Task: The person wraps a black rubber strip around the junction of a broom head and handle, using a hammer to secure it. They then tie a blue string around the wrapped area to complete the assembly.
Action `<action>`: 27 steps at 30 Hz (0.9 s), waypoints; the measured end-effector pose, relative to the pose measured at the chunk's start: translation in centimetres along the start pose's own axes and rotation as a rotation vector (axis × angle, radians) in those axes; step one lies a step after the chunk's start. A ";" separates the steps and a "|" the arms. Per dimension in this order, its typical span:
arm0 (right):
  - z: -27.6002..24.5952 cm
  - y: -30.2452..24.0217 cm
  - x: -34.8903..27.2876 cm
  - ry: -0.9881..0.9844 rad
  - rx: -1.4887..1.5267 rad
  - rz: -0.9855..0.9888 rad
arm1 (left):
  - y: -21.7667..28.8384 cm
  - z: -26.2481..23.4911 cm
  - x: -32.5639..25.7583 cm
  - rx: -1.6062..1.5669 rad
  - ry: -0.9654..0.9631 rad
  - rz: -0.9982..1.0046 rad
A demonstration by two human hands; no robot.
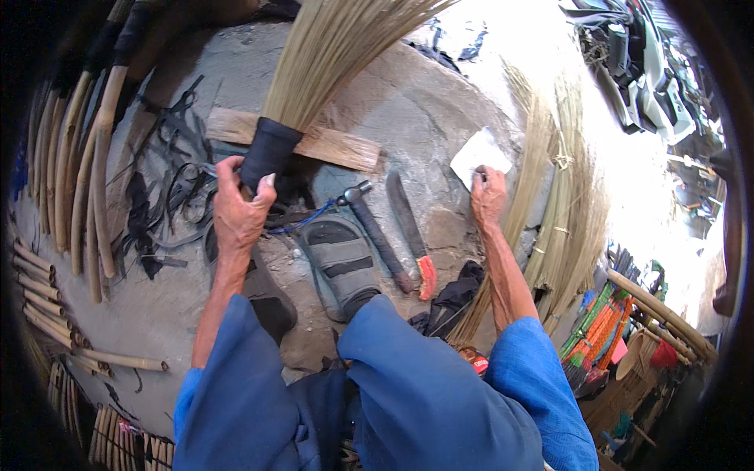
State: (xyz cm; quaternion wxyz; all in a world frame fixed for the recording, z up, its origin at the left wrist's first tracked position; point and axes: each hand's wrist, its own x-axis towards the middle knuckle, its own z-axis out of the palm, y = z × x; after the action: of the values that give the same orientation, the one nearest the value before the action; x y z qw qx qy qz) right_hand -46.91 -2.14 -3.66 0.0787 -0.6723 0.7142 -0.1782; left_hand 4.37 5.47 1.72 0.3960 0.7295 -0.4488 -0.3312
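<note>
Head view, then: what have the left fingers got?

The straw bundle point(334, 67), by its black binding point(272, 147). On the left hand point(239, 206), thumb and forefinger stand apart by the binding's width, closing on either side of its lower end.

And the straw, seen from those fingertips?

Just beyond them. The binding begins between the tips, and the stalks fan away from there, slanting off to the right. A wooden plank point(338, 147) lies crosswise past the fingertips, behind the binding.

What about the right hand point(488, 196)?

Its fingers are bunched together, bent down at the near edge of a white piece point(479, 153), most of which lies beyond them. The tips are tucked under and the glare is strong, so I can't tell whether they pinch it.

Anything between the two hands?

A hammer point(375, 231), and beside it, nearer the right fingers, a knife point(408, 216) with a red handle. Sandals point(345, 267) on the person's feet show nearer the body than either set of fingers.

Farther out?

Black strips point(169, 184) lie in a tangle left of the left fingers; long straw bunches point(559, 212) lie right of the right fingers.
</note>
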 end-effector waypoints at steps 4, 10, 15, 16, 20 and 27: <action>0.6 0.0 -0.3 0.078 -0.010 -0.085 | 0.1 0.0 -0.1 0.075 0.032 -0.048; 1.8 0.3 0.0 0.073 -0.200 -0.076 | -0.2 -0.1 0.0 -0.001 0.017 -0.007; 1.4 1.5 2.1 0.121 -0.246 -0.017 | -0.3 -0.3 0.0 0.069 0.007 -0.049; 1.3 1.8 2.7 0.110 -0.185 0.061 | -0.2 -0.3 -0.1 0.067 0.010 -0.051; 1.3 2.5 4.2 0.036 -0.143 0.116 | 0.1 -0.5 0.0 0.110 0.011 -0.038; 1.4 3.6 5.1 -0.025 -0.077 0.104 | 0.6 -0.9 -0.1 0.116 -0.004 -0.050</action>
State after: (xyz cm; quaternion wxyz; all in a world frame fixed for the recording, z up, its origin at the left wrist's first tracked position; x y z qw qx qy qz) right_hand -50.21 -7.25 -5.63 0.0709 -0.6388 0.7536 -0.1380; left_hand 4.84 5.59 2.67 0.3437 0.7616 -0.4496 -0.3157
